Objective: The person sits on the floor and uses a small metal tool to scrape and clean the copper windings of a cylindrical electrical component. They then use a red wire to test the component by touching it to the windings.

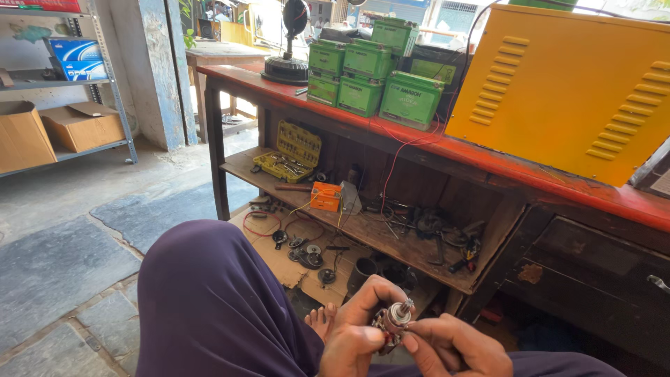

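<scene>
Both hands meet low in the middle of the view, above the person's lap in purple cloth [209,307]. The left hand [359,328] is closed around a small metal part [392,322], a round piece with copper-coloured windings and a short threaded shaft sticking up toward the right. The right hand [457,345] comes in from the right, its thumb and forefinger pinched on the lower side of the same part (so the part is gripped from both sides, just above the knees). A bare foot [322,321] shows just beyond the left hand on the floor.

On a sheet of cardboard [279,262] on the floor in front of the foot lie several small round metal discs [307,255] and a dark cylinder [361,274] standing upright near them.

Behind stands a wooden worktop [488,157] with a red top. On it sit a stack of green boxes [370,70], a large yellow metal case [572,91] with louvred vents to their right, and a black fan [289,42] to their left. The lower shelf [363,223] carries an open yellow socket set [289,150], an orange box [325,197] and a tangle of wires and dark tools further right.

At the far left a metal rack [105,84] holds cardboard boxes [84,126] and a blue carton [77,57].
</scene>
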